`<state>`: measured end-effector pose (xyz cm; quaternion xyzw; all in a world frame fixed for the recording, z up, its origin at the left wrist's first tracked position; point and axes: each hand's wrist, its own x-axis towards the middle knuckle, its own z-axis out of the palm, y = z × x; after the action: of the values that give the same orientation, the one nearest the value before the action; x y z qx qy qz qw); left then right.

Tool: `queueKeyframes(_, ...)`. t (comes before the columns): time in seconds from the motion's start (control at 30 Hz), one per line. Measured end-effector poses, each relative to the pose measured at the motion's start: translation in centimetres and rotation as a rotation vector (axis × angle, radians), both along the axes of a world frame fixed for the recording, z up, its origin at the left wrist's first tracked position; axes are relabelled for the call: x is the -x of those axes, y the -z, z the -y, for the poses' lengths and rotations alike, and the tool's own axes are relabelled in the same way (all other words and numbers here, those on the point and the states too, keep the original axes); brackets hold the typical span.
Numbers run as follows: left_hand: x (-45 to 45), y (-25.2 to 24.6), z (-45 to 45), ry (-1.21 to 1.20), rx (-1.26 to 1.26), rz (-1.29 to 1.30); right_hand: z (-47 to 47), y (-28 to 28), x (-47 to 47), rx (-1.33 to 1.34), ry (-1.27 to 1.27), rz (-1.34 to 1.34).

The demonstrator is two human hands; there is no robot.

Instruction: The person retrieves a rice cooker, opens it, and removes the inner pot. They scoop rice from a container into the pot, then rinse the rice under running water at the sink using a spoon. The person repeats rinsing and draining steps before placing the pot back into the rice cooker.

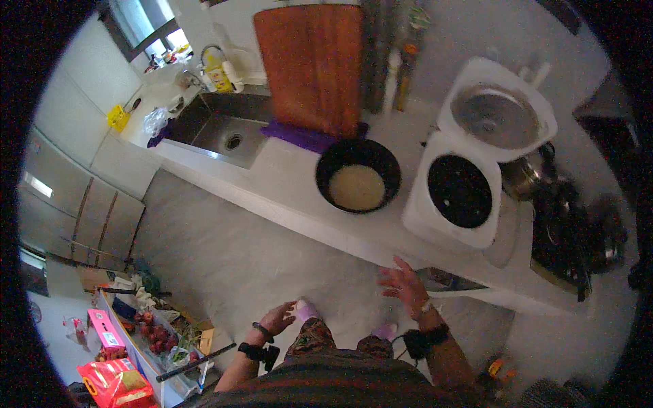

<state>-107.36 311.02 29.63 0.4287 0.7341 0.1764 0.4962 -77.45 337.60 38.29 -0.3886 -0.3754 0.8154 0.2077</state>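
A black inner pot (329,171) stands on the white countertop (301,196), with pale grain, probably rice, and perhaps water at its bottom. To its right is a white rice cooker (423,214) whose lid (467,71) is raised, and its dark cavity (459,191) shows. My right hand (406,288) hovers by the counter's front edge, below the cooker, fingers spread and holding nothing. Lower down, my left hand (279,319) hangs over the floor in front of my body. Its fingers are loosely bent with nothing visible in them.
A wooden cutting board (311,66) stands on a purple cloth (296,137) beside the steel sink (224,132). Dark cookware (561,224) crowds the counter's right end. At lower left, a rack (115,316) holds produce, near a red package (120,385).
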Motion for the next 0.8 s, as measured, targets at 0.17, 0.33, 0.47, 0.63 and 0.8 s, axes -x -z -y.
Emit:
queueKeyframes(0.17, 10.6, -4.5, 3.5, -0.198, -0.211, 0.04, -3.5, 0.1, 13.1, 0.239, 0.382, -0.032)
queueKeyframes(0.33, 19.7, -11.5, 5.4, -0.22, -0.426, -0.024, -9.4, 5.2, 16.9, 0.387, 0.498, -0.346)
queueKeyframes(0.47, 23.3, -14.0, 4.7, -0.285, -0.539, 0.028, -9.2, 6.8, 16.5, 0.416, 0.615, -0.344)
queueKeyframes(0.63, 29.3, -14.3, 2.8, -0.349, -0.587, 0.211, -3.1, 2.2, 19.2, -0.493, 0.391, -0.13)
queueKeyframes(0.8, 37.3, -13.4, -4.0, -0.347, -0.564, 0.518, -4.0, -3.8, 26.4, 0.175, 0.355, 0.069)
